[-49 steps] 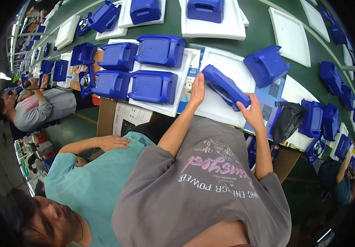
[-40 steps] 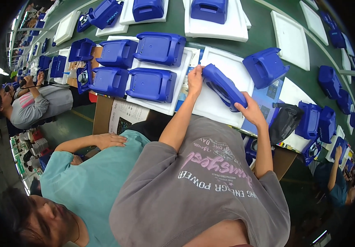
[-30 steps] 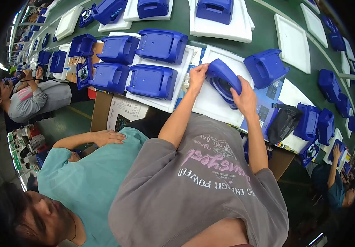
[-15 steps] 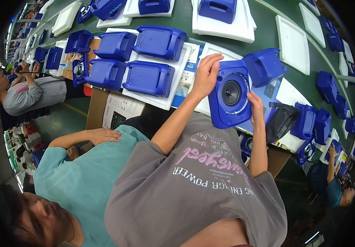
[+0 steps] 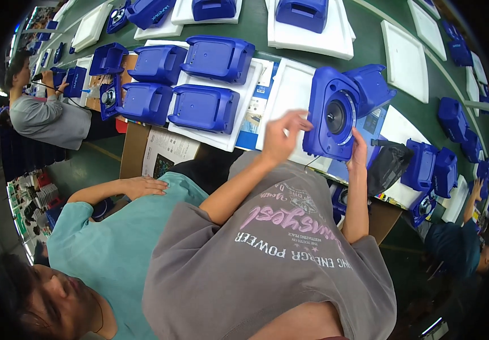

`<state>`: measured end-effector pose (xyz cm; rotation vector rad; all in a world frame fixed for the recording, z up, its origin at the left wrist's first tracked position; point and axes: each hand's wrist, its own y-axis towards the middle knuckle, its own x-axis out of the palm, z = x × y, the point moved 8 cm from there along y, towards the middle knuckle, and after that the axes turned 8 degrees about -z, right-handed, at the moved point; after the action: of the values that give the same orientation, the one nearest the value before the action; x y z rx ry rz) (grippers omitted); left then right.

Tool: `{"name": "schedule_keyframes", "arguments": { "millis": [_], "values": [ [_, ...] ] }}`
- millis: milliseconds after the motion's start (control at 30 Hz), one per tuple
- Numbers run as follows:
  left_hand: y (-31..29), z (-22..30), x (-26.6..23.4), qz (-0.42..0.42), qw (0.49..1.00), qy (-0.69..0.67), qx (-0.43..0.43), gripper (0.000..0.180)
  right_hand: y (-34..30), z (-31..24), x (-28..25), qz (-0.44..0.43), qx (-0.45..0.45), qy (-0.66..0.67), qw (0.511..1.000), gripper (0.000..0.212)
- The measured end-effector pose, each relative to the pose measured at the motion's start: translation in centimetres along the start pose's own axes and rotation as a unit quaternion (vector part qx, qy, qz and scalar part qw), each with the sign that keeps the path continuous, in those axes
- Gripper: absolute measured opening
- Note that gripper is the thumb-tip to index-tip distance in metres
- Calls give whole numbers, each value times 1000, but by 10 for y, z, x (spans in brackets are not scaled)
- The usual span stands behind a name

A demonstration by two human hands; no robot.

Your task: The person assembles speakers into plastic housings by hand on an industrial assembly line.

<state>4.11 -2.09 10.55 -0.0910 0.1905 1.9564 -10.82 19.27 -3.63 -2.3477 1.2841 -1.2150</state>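
Observation:
A blue speaker front panel (image 5: 321, 136) with a round black speaker cone (image 5: 335, 116) is tilted in front of me over the bench. My right hand (image 5: 358, 152) grips its lower right edge, with the fingers partly hidden. Beside the panel's left edge is my left hand (image 5: 281, 137), its fingers loosely bent and apart, holding nothing. A thin dark wire (image 5: 312, 162) hangs below the panel. Behind the panel's right side lies a blue speaker housing (image 5: 373, 85), partly covered by it.
Several blue housings (image 5: 206, 107) stand on a white foam tray (image 5: 244, 85) at the left. Another foam tray (image 5: 284, 85) lies behind my left hand. A black bag (image 5: 389, 167) sits right of my right hand. A person in a teal shirt (image 5: 125, 226) is close on my left.
My left hand has let go of the panel's top left and moved down beside its left edge. The panel has shifted right and turned more upright in my right hand.

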Motion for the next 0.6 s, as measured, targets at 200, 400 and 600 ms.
{"name": "schedule_keyframes", "arguments": {
  "millis": [200,400,600],
  "values": [
    [24,-99,-26,-88,913,-264,-298,68,-36,-64,59,8,-268,-248,931,41],
    [18,-152,-21,-121,842,-325,-414,47,-78,-23,146,-154,-351,-732,563,43],
    [0,-191,-16,-71,871,-305,-379,69,-56,9,121,-211,-271,-691,636,10]
  ]
}}
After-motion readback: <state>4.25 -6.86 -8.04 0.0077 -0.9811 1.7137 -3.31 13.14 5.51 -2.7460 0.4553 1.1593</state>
